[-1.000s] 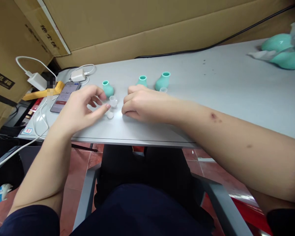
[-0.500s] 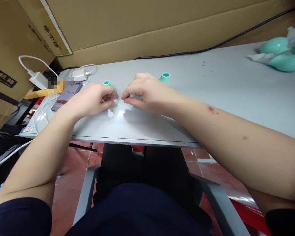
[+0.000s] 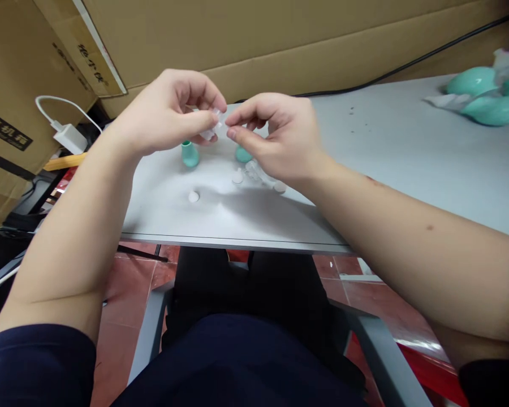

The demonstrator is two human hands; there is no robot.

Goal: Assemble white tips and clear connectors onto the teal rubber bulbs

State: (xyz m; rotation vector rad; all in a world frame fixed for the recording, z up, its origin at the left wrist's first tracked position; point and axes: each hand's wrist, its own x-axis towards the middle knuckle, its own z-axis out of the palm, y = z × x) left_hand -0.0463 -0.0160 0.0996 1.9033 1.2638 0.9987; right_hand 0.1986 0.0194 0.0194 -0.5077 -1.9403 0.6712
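My left hand [image 3: 182,116] is raised above the table, thumb and fingers closed on a small crumpled clear plastic piece [image 3: 219,120]. Facing it, my right hand [image 3: 275,133] pinches at the plastic's right edge with thumb and index finger. Under my left hand a small teal bottle-shaped piece [image 3: 190,155] stands upright with its open mouth up. A second teal piece [image 3: 243,155] is partly hidden behind my right hand. Below my hands lie a white round piece [image 3: 194,196], another small white piece [image 3: 237,176], clear plastic [image 3: 257,171] and a white disc [image 3: 280,187].
Teal rounded objects with whitish wrapping [image 3: 475,93] lie at the table's far right. A black cable [image 3: 348,87] runs along the cardboard wall [image 3: 280,45] at the back. A white charger [image 3: 70,138] is at the left. The grey table's front edge [image 3: 237,243] is near my lap.
Both hands have lifted off the tabletop and come together, my left hand carrying the clear plastic up and to the right. The small pieces beneath my right hand are now uncovered.
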